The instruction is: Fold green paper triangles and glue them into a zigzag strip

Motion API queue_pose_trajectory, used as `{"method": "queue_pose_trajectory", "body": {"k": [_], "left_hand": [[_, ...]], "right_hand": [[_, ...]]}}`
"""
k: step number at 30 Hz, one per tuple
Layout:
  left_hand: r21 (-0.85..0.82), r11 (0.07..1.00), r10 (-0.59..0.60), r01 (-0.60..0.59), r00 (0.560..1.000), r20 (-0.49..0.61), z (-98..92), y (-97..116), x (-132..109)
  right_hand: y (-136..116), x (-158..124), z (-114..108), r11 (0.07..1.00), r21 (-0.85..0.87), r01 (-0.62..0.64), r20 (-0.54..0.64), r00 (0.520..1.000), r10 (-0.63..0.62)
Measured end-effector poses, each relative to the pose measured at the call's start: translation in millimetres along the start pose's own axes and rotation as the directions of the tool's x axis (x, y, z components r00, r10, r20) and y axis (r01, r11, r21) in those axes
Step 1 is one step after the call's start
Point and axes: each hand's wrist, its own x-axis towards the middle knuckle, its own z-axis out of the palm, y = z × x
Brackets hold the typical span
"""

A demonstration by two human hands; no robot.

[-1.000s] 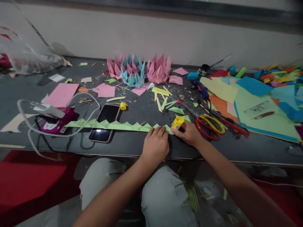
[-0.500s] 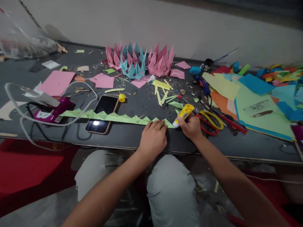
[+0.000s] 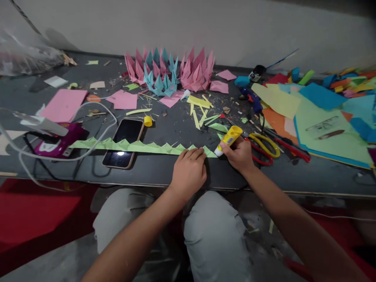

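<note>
A long strip of folded green paper with a row of points along its upper edge lies across the table and over a phone. My left hand is closed over the strip near its right end, fingers together and pressing it down; its fingertips are partly hidden. In my right hand is a yellow glue stick, gripped at a tilt, its white end down at the strip's right tip. The yellow cap stands beyond the phone.
Pink and blue folded-paper rings stand at the back. Scissors and a glue gun lie right of my right hand. Coloured sheets are piled at the right. A purple power strip with looping cables sits left.
The glue stick's white end has shifted very slightly along the strip's right tip. My left hand stays in place on the strip. The view has turned a little.
</note>
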Motion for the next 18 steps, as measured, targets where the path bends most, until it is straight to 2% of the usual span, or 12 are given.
{"method": "queue_pose_trajectory", "body": {"k": [3,5,8,10,12,14,18], "left_hand": [[-0.013,1.0,-0.008,0.009,1.0,0.016,-0.8,0,2],[-0.018,1.0,-0.024,0.024,1.0,0.015,-1.7,0,3],[-0.005,0.999,-0.052,0.052,0.998,0.027,-4.8,0,8],[0.031,0.998,-0.054,0.053,0.997,0.061,-7.6,0,13],[0.086,0.996,-0.035,0.026,0.994,0.1,-10.1,-2,21],[0.138,0.99,-0.01,-0.009,0.991,0.134,-12.0,-5,29],[0.135,0.989,0.033,-0.066,0.972,0.233,-15.5,-16,40]], "right_hand": [[-4,1,1,0.998,0.009,0.059,0.151,0.987,-0.059],[-7,2,0,0.997,-0.012,0.081,0.197,0.977,-0.077],[-6,2,-1,0.999,0.047,-0.021,0.117,0.993,0.015],[-4,4,-1,0.97,0.204,-0.135,-0.011,0.99,0.14],[-1,6,-2,0.905,0.373,-0.206,-0.113,0.958,0.264],[0,10,-2,0.837,0.492,-0.238,-0.127,0.932,0.34],[-2,16,-3,0.722,0.627,-0.292,-0.051,0.91,0.412]]}}
